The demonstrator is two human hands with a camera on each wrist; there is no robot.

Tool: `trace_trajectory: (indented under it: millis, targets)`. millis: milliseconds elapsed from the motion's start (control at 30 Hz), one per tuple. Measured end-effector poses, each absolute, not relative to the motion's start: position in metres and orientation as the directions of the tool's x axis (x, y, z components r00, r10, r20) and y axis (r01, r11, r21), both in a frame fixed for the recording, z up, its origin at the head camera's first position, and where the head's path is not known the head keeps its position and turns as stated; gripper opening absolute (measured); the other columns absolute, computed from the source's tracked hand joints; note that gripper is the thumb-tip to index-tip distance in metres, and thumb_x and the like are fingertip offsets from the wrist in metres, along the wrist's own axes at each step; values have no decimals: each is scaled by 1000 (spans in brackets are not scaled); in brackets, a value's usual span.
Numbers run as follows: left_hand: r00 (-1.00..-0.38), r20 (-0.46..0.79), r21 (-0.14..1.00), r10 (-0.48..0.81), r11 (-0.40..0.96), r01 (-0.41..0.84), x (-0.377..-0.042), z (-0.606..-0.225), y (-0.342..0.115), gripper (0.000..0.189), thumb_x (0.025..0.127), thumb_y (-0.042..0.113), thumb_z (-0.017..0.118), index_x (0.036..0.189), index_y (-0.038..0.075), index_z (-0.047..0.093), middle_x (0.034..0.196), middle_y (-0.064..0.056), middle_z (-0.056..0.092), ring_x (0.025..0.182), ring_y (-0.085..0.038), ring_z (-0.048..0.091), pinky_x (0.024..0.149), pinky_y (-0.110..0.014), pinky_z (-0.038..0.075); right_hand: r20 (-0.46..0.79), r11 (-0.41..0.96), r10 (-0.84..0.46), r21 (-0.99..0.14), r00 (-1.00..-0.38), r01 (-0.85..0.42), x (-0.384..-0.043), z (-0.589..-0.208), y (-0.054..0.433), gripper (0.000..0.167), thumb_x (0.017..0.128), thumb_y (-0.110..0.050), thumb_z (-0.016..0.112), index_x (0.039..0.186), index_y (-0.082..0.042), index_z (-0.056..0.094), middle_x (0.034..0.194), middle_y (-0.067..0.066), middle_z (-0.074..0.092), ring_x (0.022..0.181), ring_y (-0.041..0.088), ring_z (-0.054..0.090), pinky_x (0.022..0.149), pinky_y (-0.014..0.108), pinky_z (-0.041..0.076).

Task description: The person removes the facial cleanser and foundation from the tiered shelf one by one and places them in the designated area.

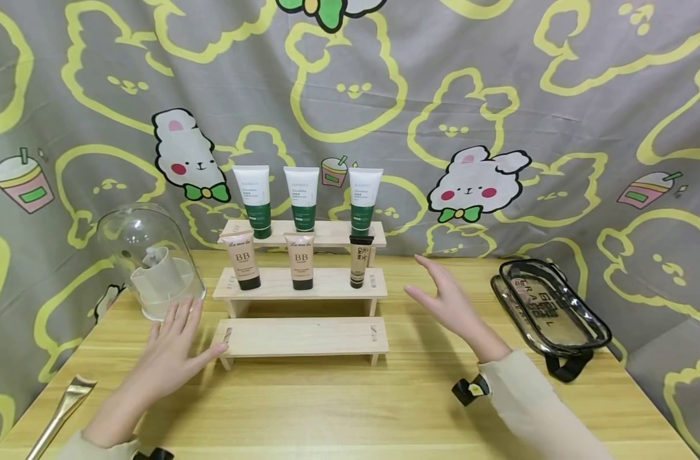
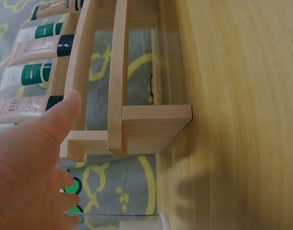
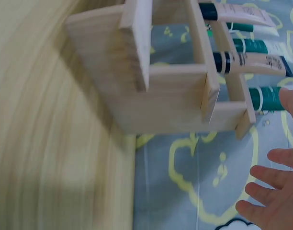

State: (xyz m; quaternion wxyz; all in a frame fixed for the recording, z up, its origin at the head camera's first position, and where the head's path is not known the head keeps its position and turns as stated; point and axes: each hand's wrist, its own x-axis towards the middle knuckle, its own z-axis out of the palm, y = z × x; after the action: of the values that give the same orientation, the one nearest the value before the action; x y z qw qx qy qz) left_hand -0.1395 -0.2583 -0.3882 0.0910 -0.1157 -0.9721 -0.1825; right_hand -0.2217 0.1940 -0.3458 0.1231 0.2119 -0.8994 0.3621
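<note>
A three-step wooden display rack (image 1: 301, 335) stands mid-table. Three white-and-green tubes (image 1: 303, 198) stand along its top step. On the middle step are two pink BB cream tubes (image 1: 301, 259) and a slimmer beige tube (image 1: 358, 262) with a dark top edge. My left hand (image 1: 166, 358), fingers spread and holding nothing, is near the rack's left end; its thumb (image 2: 65, 112) appears close to the steps, but contact cannot be told. To the right of the rack my right hand (image 1: 450, 303) hovers with fingers extended, nothing in it.
A clear dome (image 1: 143, 223) with a white piece inside stands at the back left. A gold-coloured tool (image 1: 62, 412) lies at the left edge. On the right lies a transparent black-trimmed pouch (image 1: 551, 310). A patterned grey curtain (image 1: 350, 76) hangs behind the table.
</note>
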Motion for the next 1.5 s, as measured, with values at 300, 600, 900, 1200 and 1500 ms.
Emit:
trace_trajectory:
  millis: [300,600,900,1200,1500]
  targets:
    - [-947,206,378,246,873,309,-142,-390,-253,90,88,47,57,141,-11,14,146,-31,7,132,-48,4,105,-60,2,400,445,-289,-749,-870,-492,-235,-339,159,53,86,-17,67,132,0,44,131,18,48,119,28,44,99,43,39]
    - [-929,228,396,292,844,362,-144,-396,-251,85,87,45,60,139,-13,24,144,-31,16,132,-44,15,108,-53,11,412,281,-270,-831,-870,-481,-247,-340,134,45,84,-11,68,124,3,51,115,21,57,107,31,53,90,39,47]
    - [-920,242,383,308,841,383,-144,-399,-251,79,83,42,65,135,-10,36,139,-32,28,125,-47,29,99,-60,27,380,260,-275,-855,-883,-449,-251,-344,119,36,84,-4,66,117,4,54,107,17,60,99,29,58,84,35,50]
    - [-925,237,384,297,846,370,-144,-400,-251,73,83,41,66,131,-9,43,136,-30,35,122,-47,34,97,-60,30,385,268,-240,-856,-891,-442,-254,-345,112,28,84,-2,66,109,7,56,101,20,61,95,30,58,85,36,50]
    - [-918,261,376,299,845,382,-142,-400,-251,69,82,38,67,129,-9,46,135,-29,38,119,-47,37,94,-62,32,354,276,-234,-869,-906,-411,-250,-340,109,26,84,0,65,108,9,56,101,23,60,93,33,58,83,39,50]
